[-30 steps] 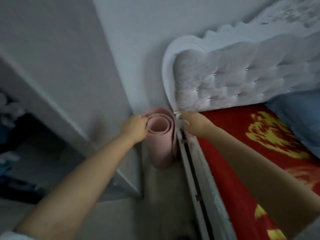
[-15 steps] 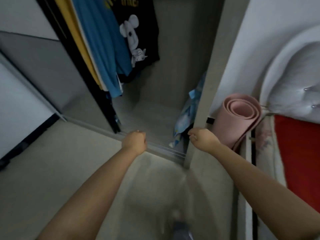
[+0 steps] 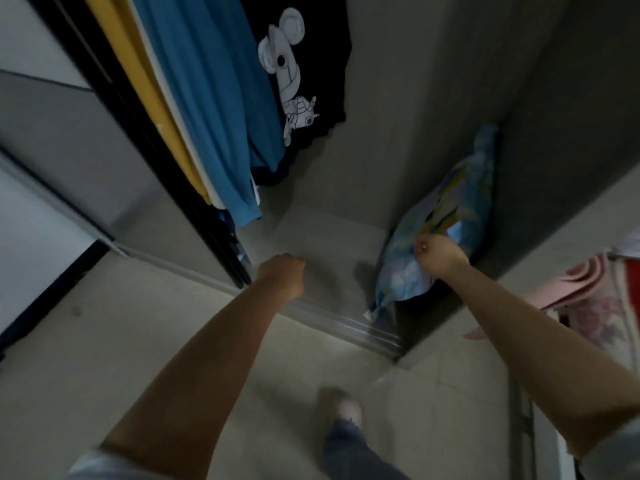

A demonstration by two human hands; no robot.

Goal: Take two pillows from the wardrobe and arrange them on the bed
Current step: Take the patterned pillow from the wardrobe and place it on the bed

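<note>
Head view: I see the right hand (image 3: 440, 256) closed on the blue patterned pillow (image 3: 440, 223), fingers pinching its cover about midway down. The pillow stands on edge inside the wardrobe (image 3: 398, 98), leaning on the right side wall, lower corner near the door track (image 3: 349, 327). Left hand (image 3: 282, 275) is a loose fist, holding nothing, hovering over the wardrobe floor (well left of the pillow). Hanging clothes: blue garment (image 3: 207, 109), black mouse-print shirt (image 3: 298, 74). Only one pillow visible to me.
</note>
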